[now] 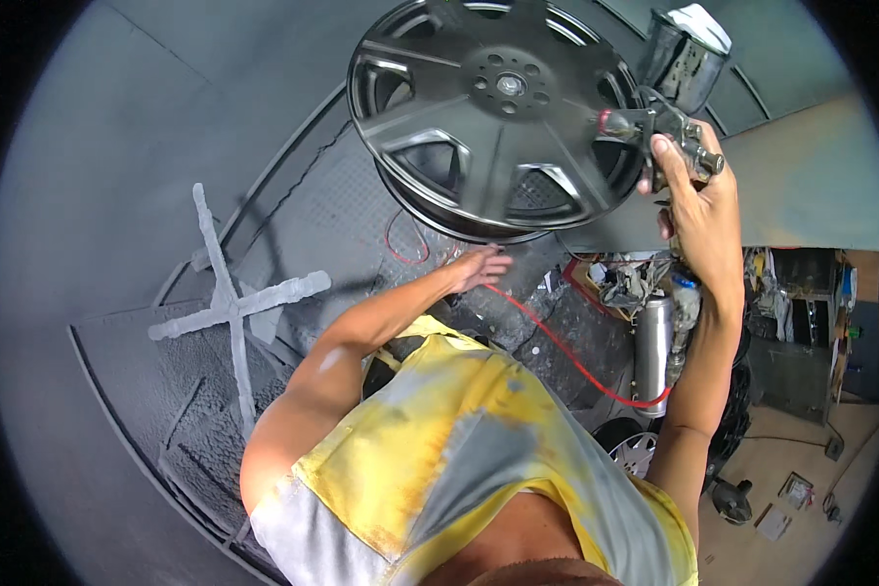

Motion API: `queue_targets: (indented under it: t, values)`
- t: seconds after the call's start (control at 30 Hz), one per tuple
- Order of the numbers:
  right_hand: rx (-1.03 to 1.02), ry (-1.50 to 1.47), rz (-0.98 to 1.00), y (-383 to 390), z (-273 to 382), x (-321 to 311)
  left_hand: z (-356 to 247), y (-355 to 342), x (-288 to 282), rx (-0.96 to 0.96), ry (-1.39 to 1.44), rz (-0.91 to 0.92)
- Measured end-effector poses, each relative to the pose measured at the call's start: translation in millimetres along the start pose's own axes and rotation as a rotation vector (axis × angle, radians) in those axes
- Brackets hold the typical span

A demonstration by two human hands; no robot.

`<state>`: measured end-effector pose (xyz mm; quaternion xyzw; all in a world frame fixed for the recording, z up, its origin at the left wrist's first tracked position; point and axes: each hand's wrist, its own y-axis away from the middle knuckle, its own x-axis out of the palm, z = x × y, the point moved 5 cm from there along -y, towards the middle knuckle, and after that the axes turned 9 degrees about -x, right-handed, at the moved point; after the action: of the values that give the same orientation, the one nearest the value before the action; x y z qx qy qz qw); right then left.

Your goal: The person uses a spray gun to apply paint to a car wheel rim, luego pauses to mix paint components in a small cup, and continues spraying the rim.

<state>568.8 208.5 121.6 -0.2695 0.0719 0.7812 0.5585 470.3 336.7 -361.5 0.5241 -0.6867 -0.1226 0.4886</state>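
Note:
A dark grey multi-spoke car wheel rim (503,156) stands raised in front of me, its face turned up toward me. My right hand (703,200) is wrapped round a spray gun (669,127) at the right side of the rim. The gun's nozzle points left over the spokes. On top of the gun sits a paint-smeared cup (689,63) with white material over its top. My left hand (481,269) is just below the rim's near edge, fingers stretched and slightly apart, holding nothing. Whether it touches the rim I cannot tell.
A red hose (557,337) runs below my hands toward my right forearm. Beside that forearm stands a silver cylinder (652,342). A paint-coated cross-shaped stand (232,308) is at left. Another wheel (635,451) and a cluttered shelf (801,332) lie to the right.

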Motion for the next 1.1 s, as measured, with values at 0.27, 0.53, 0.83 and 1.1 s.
queue_targets:
  t: [0.27, 0.53, 0.83, 1.1]
  values:
    - [-0.203, -0.057, -0.002, -42, 34, 20, 25, -20, -20, -0.396, -0.508, 0.12]
    - [-0.303, 0.222, -0.277, -60, -4, -27, -62, 24, -283, 0.279, 0.301, -0.5]
    - [-0.022, 0.331, -0.272, 26, -49, -50, -6, -4, -147, 0.465, 0.285, -0.561]
    - [0.0, 0.203, -0.323, 75, -53, -26, 46, -17, -1, -0.145, -0.346, -0.025]
